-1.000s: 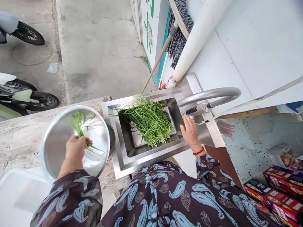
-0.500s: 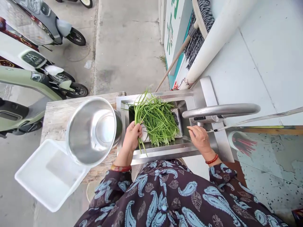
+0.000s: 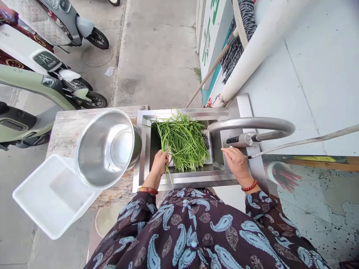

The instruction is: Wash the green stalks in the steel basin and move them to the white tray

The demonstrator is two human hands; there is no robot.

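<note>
A large heap of long green stalks lies in the metal sink. At the heap's left side, my left hand is closed round a few of the stalks, whose ends hang out below the fist. My right hand is at the faucet, its fingers together near the small lever at the base. The curved spout reaches left over the right part of the sink. Whether the right fingertips grip the lever is hard to make out.
Left of the sink, a big metal pot and a white plastic tray rest on a wooden table. Scooters stand beyond. A mop leans by a white pipe. A pale hose runs right from the faucet.
My left hand has lowered its stalks onto the left side of the heap. My right hand stays by the faucet, fingers now closer to its lever. The whole view has shifted slightly.
</note>
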